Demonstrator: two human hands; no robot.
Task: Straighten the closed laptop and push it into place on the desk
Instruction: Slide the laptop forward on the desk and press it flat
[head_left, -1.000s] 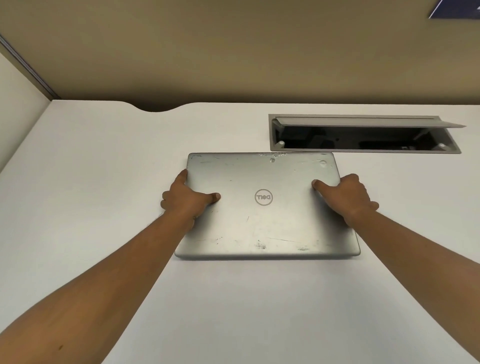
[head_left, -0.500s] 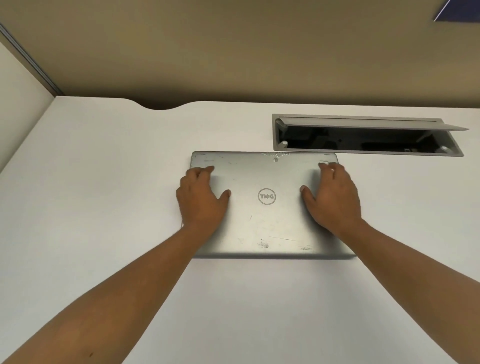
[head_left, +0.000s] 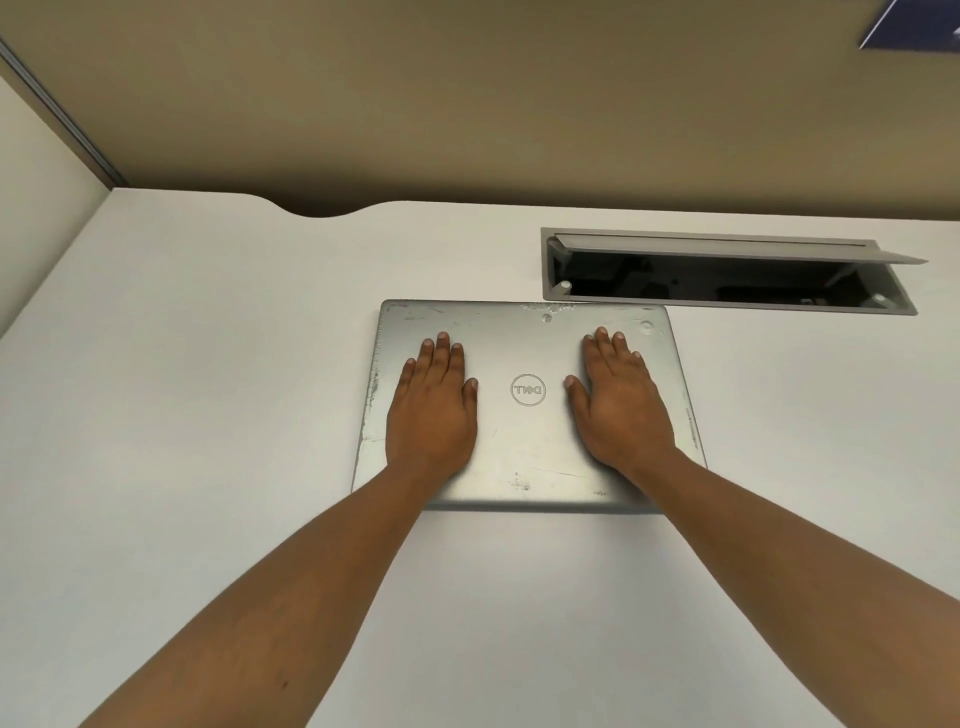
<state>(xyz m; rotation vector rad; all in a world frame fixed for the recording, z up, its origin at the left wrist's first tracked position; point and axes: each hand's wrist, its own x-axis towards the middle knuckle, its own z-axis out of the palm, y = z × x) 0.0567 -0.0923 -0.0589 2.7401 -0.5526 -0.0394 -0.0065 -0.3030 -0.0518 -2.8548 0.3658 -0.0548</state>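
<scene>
A closed silver laptop (head_left: 527, 441) with a scratched lid and a round logo lies flat on the white desk (head_left: 208, 389), its edges about square to the desk's back edge. My left hand (head_left: 434, 410) rests palm down on the left half of the lid, fingers flat and pointing away from me. My right hand (head_left: 618, 405) lies flat in the same way on the right half. Neither hand grips anything. The laptop's near corners are hidden under my forearms.
An open grey cable hatch (head_left: 727, 273) with its flap raised is set into the desk just behind and right of the laptop's far edge. A tan partition wall (head_left: 467, 104) runs behind the desk; the back edge has a curved notch (head_left: 322, 210).
Both hands moved from gripping the laptop's side edges onto the lid and flattened out. The laptop turned slightly and now sits straighter.
</scene>
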